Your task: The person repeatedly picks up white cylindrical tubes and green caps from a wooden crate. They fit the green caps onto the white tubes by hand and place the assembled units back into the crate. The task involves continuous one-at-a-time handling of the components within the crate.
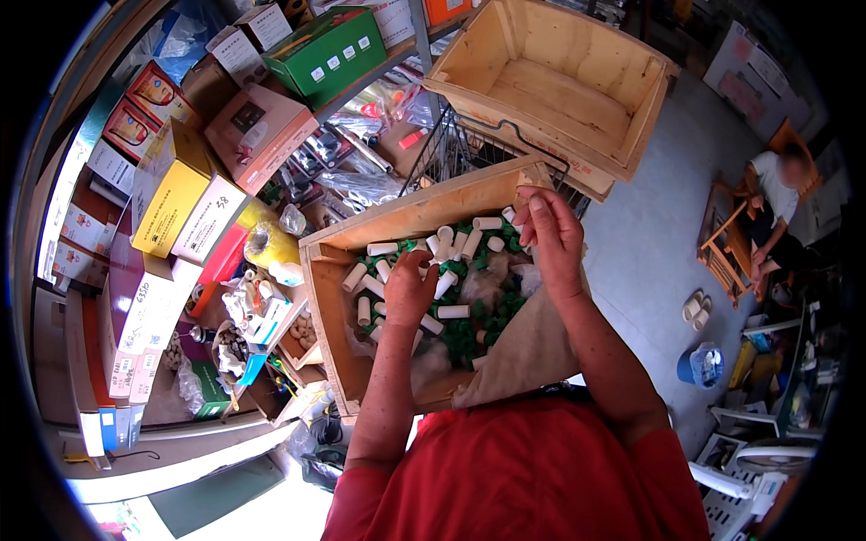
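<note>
So there's a wooden box [410, 219] sitting around the middle of the frame, its far edge climbing from the left up to the right, and it's full of short white tubes [453, 312] jumbled in with green fittings [462, 339]. The tubes point every which way. The one just right of the left wrist lies flat, long axis left to right, and so does one near the far wall. Over by the left wall, one stands nearly up-and-down in the frame and another leans with its top end to the right.

The left hand [410, 287] is down among the tubes, fingers curled and pointing toward the top of the frame. Can't tell if they're actually clamped on one. The right hand [552, 236] is up at the box's far right corner, thumb and fingers bent in close together; can't tell if anything's pinched there either.

There's a wrinkled plastic bag [485, 284] in the pile, and a beige cloth [528, 347] draped over the near right side. Another wooden crate [559, 90] is at the upper right, with a seated person [776, 194] at far right.
</note>
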A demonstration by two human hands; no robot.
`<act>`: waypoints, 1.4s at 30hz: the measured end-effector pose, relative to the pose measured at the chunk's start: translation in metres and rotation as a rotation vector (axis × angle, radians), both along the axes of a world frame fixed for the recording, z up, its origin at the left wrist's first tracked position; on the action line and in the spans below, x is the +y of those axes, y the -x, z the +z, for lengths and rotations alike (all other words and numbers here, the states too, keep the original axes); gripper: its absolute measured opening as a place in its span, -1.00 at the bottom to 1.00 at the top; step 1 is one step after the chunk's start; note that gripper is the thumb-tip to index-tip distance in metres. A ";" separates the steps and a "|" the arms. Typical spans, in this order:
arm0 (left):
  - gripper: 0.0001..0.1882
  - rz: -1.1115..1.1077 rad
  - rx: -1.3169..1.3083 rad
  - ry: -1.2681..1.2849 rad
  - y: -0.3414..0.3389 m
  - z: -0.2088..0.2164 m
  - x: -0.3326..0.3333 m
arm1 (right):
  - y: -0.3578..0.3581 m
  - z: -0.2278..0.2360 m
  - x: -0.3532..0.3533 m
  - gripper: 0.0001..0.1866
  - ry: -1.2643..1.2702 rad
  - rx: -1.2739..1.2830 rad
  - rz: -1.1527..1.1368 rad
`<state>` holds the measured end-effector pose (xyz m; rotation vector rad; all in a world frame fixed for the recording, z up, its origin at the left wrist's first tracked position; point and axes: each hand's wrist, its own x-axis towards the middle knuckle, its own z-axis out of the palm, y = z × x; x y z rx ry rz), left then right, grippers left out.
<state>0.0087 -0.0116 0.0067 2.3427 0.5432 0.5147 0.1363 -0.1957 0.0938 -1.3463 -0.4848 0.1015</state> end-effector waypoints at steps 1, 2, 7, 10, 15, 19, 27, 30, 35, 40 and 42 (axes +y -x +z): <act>-0.83 -0.001 -0.002 0.005 0.000 0.000 0.000 | 0.000 -0.001 0.000 -0.73 0.001 -0.002 -0.003; -0.83 -0.003 -0.004 0.010 -0.001 0.000 0.000 | -0.001 -0.001 0.000 -0.73 0.001 -0.004 -0.007; -0.83 -0.008 -0.015 0.005 -0.001 -0.001 0.000 | -0.001 0.000 0.000 -0.73 0.004 -0.009 0.001; -0.83 -0.007 -0.018 0.015 0.000 -0.003 0.001 | -0.001 -0.001 0.000 -0.73 0.003 -0.008 0.007; -0.83 -0.012 -0.012 0.022 -0.001 -0.005 0.002 | -0.001 -0.001 0.000 -0.73 0.004 0.001 0.004; -0.83 -0.009 0.008 0.037 -0.001 -0.004 0.001 | -0.001 0.000 0.000 -0.73 0.002 0.002 0.005; -0.83 -0.027 0.006 0.047 -0.001 -0.004 0.000 | -0.001 -0.001 0.000 -0.73 0.002 0.010 0.004; -0.82 -0.029 0.013 0.052 -0.002 -0.004 0.000 | -0.001 0.000 0.000 -0.73 0.004 0.008 0.005; -0.81 -0.028 0.010 0.063 -0.001 -0.006 0.000 | -0.002 -0.001 0.000 -0.73 -0.008 0.008 0.014; -0.82 -0.028 0.038 0.094 -0.002 -0.009 0.000 | -0.002 -0.001 0.001 -0.73 -0.001 0.010 0.008; -0.82 -0.032 0.041 0.101 -0.003 -0.009 -0.001 | -0.002 -0.001 0.001 -0.73 0.004 0.008 0.006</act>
